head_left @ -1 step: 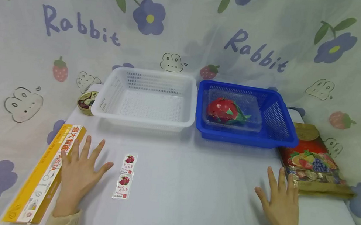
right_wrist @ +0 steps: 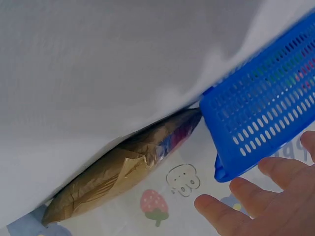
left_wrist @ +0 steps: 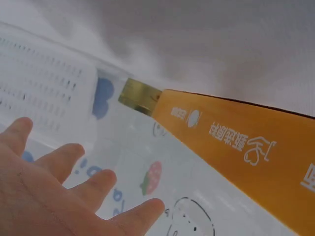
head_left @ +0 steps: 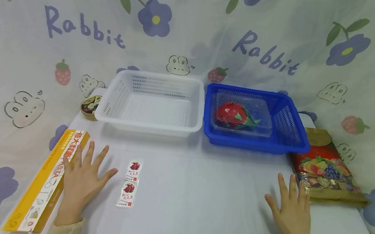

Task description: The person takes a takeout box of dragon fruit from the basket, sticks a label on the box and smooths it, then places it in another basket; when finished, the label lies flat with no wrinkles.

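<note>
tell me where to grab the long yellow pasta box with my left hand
Probably around its middle, across the narrow width, coming from above. The yellow pasta box lies flat along the table's left edge, right beside the open left hand, so thumb and fingers can span its long sides.

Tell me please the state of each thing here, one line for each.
Left hand: open, flat on table.
Right hand: open, flat on table.
White basket: empty.
Blue basket: holds a clear box.
Clear box: lid shut, red fruit inside.
Yellow pasta box: lying flat.
Fruit bag: lying flat.
</note>
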Motion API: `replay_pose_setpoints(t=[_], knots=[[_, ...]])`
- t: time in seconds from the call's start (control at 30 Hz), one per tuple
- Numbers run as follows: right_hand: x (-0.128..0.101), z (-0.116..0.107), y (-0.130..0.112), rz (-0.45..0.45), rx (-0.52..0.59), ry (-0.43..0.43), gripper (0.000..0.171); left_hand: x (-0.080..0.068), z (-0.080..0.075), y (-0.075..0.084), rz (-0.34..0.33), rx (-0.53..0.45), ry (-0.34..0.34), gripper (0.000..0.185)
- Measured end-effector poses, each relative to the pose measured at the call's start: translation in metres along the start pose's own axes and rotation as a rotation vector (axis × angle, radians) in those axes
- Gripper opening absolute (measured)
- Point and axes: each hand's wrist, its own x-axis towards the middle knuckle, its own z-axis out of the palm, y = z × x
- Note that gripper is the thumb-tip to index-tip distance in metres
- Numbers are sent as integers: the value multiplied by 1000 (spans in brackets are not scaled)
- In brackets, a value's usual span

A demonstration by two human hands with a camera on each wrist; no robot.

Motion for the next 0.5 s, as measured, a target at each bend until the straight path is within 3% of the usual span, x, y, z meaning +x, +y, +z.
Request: replay_pose_setpoints(t=[0.3, 0.5], knots=[[2, -12, 1, 21, 2, -2, 74, 0, -4, 7, 18, -45, 4, 78], [6, -9, 2, 36, 14, -24, 74, 6, -2, 13, 36, -61, 18, 76]])
